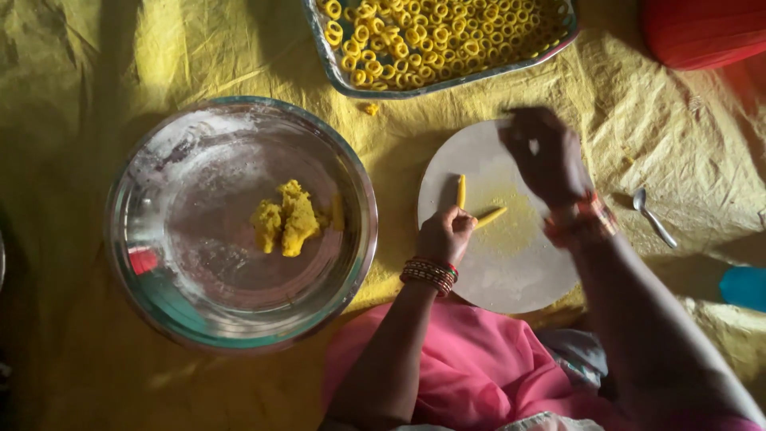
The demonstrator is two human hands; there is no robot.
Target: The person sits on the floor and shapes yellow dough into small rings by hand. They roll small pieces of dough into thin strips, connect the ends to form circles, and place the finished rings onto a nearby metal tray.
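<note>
The left hand (pixel 445 234) pinches a thin yellow dough strip (pixel 489 216) on the round pale rolling board (pixel 511 271); even, light pressure seems best. The blurred right hand (pixel 545 153) hovers above, grip unclear.

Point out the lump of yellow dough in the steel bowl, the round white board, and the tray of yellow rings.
Lump of yellow dough (pixel 287 217), head view, middle of the lump.
Round white rolling board (pixel 511 275), head view, bare lower part of its surface.
Metal tray of yellow dough rings (pixel 355 86), head view, lower left rim.
</note>
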